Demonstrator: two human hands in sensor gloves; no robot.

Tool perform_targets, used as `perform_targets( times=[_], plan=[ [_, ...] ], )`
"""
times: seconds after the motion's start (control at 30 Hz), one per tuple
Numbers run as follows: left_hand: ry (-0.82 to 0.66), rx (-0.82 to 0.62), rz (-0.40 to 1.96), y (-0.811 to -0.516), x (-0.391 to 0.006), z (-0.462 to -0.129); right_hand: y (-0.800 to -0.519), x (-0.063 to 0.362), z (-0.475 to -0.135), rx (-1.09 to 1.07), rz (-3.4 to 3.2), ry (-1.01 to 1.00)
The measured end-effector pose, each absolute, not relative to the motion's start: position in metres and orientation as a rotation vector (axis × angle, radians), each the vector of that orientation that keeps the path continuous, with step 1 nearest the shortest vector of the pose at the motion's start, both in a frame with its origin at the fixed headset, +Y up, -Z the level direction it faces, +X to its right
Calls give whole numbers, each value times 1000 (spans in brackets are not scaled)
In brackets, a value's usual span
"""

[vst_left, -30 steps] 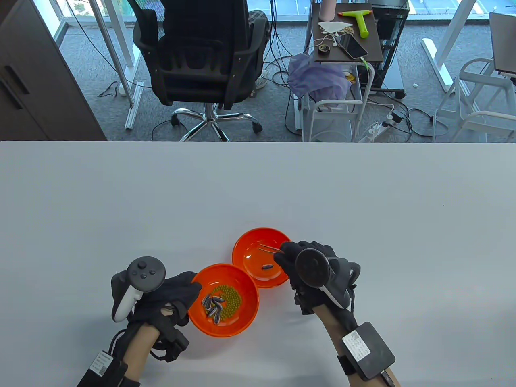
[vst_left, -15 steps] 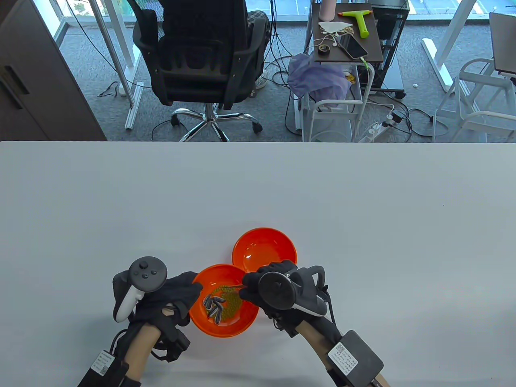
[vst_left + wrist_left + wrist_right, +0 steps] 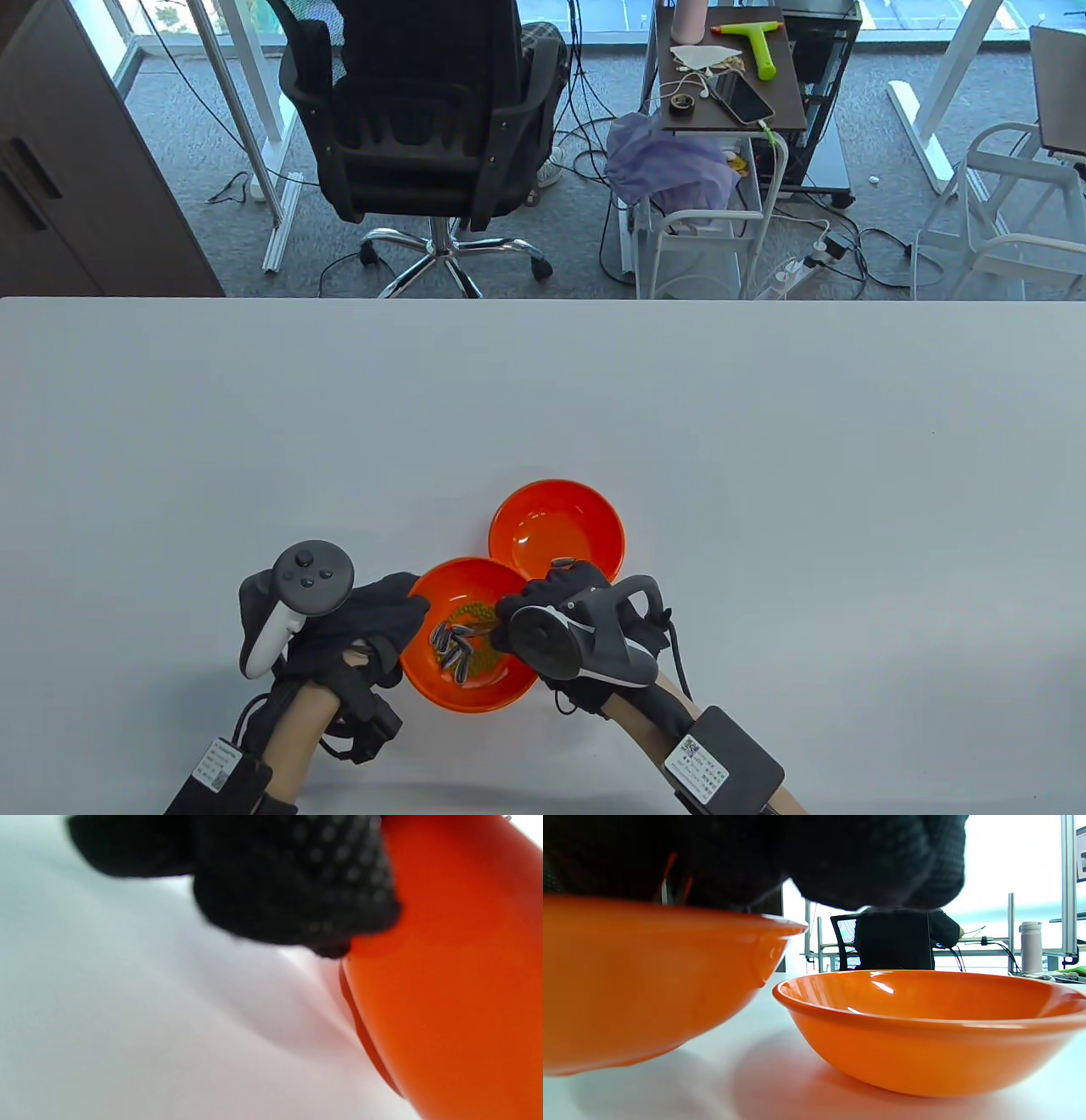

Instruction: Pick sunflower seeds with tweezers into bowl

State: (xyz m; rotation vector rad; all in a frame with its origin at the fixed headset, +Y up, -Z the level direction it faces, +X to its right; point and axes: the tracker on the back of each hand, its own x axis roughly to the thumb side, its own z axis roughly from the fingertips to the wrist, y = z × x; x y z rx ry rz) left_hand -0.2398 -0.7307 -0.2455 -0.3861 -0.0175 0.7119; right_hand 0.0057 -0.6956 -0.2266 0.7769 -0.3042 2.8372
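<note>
Table view shows sunflower seeds (image 3: 451,649) beside green peas (image 3: 477,613) in my near bowl (image 3: 462,692), my right hand (image 3: 560,624) over its right rim, one seed (image 3: 563,562) in the far bowl (image 3: 556,531). Tweezers are hidden; I cannot tell that grip. Left wrist view shows my left fingers (image 3: 297,887) pressing the near bowl's wall.

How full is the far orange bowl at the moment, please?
Nearly empty: the far bowl shows bare orange inside, with one sunflower seed by its near rim. The right hand hides that edge.

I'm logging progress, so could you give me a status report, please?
Left hand steadies near bowl. Right hand over its sunflower seeds. One seed in far bowl.
</note>
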Motion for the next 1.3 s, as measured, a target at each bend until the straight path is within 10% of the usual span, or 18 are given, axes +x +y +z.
perform_targets(
  times=[0.67, 1.3],
  plan=[
    [-9, -385, 714, -732, -241, -245, -668, 60, -249, 402, 2710, -463],
    [-6, -384, 713, -731, -242, -245, -711, 101, -284, 127, 2991, -320]
  ],
)
